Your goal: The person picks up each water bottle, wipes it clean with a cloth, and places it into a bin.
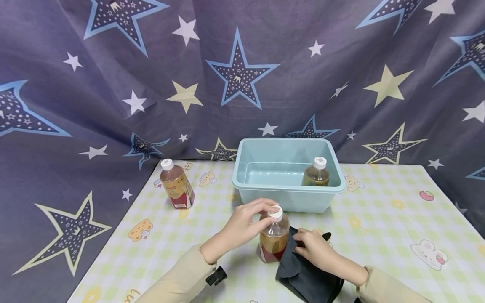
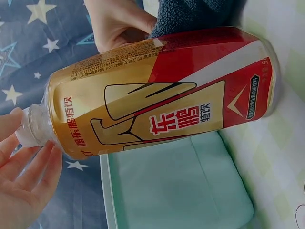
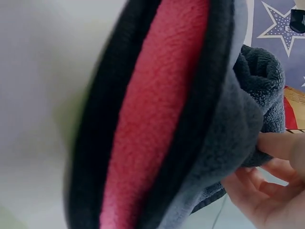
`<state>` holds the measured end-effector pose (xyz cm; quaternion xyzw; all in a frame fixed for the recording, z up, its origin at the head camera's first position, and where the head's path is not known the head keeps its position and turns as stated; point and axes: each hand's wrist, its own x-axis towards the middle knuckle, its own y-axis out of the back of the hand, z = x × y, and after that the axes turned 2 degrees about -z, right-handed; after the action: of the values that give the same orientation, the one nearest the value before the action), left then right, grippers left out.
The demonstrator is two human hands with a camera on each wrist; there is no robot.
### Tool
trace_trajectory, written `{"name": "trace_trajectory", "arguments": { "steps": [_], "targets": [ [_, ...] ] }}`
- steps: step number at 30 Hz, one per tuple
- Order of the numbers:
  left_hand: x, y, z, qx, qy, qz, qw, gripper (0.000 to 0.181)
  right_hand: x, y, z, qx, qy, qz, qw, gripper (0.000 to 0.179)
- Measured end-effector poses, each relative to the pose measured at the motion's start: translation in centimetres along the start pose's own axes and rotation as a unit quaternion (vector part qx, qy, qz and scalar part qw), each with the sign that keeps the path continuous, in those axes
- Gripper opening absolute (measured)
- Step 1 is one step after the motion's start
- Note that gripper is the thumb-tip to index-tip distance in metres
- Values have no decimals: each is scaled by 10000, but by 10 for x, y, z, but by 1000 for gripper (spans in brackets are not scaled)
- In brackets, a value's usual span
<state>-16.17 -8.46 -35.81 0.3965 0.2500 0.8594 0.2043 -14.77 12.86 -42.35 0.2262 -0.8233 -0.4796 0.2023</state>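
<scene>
The left hand [image 1: 242, 223] pinches the cap [image 1: 278, 213] of the bottle [image 1: 273, 244], upright on the worktop [image 1: 379, 214]; the right hand [image 1: 318, 251] grips the dark cloth [image 1: 307, 275] at its side. It seems a wiping step; the next move needs a steady cap.

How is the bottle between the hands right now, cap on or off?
On: the white cap sits atop the bottle, pinched by the left hand.

"Legible markings, near bottle [image 2: 205, 71]?"
"I read the brand name 东鹏特饮 [image 2: 179, 119] on its gold part and, in small print [image 2: 125, 65] alongside, 9:00-12:00/13:30-17:30."
"And the far-left bottle [image 1: 177, 185]?"
"Its lettering is too small for me to read."
</scene>
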Motion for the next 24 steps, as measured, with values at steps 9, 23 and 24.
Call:
{"name": "trace_trajectory", "arguments": {
  "steps": [9, 23, 24],
  "targets": [
    [1, -1, -1, -13, -30, 22, 10000, 15, -4, 10, -7, 140, -87, 111, 9998, 8],
    [0, -1, -4, 13, -204, 32, 9998, 13, -8, 46, -31, 627, 16, 813, 9947, 13],
    [0, -1, -3, -22, -164, 36, 9999, 13, -8, 49, -32, 649, 33, 861, 9942, 14]
  ]
}}
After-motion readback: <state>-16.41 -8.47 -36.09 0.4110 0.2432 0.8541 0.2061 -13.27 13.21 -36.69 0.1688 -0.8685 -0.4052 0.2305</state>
